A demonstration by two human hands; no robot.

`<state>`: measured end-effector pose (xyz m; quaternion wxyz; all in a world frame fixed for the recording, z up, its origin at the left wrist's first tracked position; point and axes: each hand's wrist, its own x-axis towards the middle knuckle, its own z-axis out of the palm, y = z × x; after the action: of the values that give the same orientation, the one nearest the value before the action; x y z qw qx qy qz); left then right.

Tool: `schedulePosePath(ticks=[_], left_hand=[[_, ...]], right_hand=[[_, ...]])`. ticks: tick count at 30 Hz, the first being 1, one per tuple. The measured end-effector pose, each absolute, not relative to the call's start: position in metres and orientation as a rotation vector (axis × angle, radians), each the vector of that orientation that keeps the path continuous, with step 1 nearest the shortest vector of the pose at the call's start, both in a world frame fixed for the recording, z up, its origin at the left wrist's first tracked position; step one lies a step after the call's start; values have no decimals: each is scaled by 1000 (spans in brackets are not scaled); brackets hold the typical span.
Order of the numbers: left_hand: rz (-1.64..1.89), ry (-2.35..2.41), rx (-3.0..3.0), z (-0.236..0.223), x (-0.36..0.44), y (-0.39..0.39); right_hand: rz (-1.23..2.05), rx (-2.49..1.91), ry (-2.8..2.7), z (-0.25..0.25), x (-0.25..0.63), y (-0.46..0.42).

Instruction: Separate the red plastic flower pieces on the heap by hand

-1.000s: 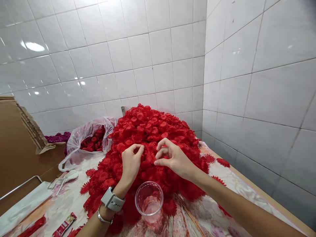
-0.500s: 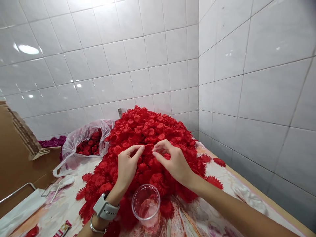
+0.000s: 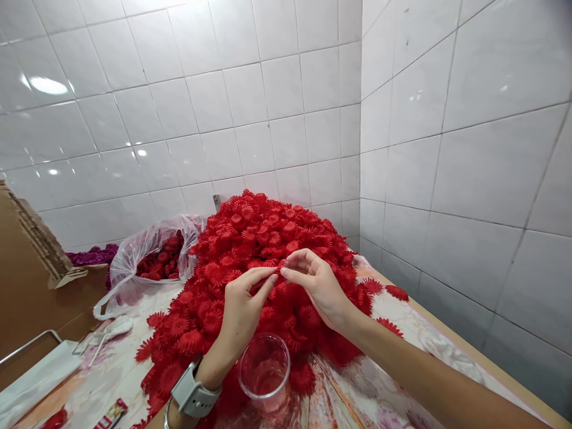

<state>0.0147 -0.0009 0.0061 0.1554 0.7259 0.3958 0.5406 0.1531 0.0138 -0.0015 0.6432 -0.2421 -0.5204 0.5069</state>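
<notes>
My left hand (image 3: 245,298), with a pale watch (image 3: 196,390) on its wrist, pinches thumb and forefinger together above a big heap of red fringed fabric flowers (image 3: 263,229). My right hand (image 3: 319,289) meets it tip to tip, thumb and forefinger also closed. Something small and red shows between the fingertips, but it blends with the heap and I cannot make it out. Below the hands, nearer to me, stands a clear plastic cup (image 3: 264,366) that looks see-through, with red tones showing in it.
On the left are an open plastic bag (image 3: 127,262) of darker red pieces, purple pieces (image 3: 93,256) and a cardboard box (image 3: 36,250). A small wrapper (image 3: 111,415) lies at the front left. Thin sticks (image 3: 333,393) lie right of the cup. Tiled walls (image 3: 286,137) close the back and right.
My hands have come together: the left moved right, and the right hand's fingertips closed to meet the left's. The cup and heap stay where they were.
</notes>
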Motion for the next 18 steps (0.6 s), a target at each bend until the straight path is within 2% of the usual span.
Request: schedulePosePath(ticks=[18], left_hand=[[1501, 1192, 1869, 9, 15, 0]], right_hand=[[1402, -432, -1120, 0, 154, 12]])
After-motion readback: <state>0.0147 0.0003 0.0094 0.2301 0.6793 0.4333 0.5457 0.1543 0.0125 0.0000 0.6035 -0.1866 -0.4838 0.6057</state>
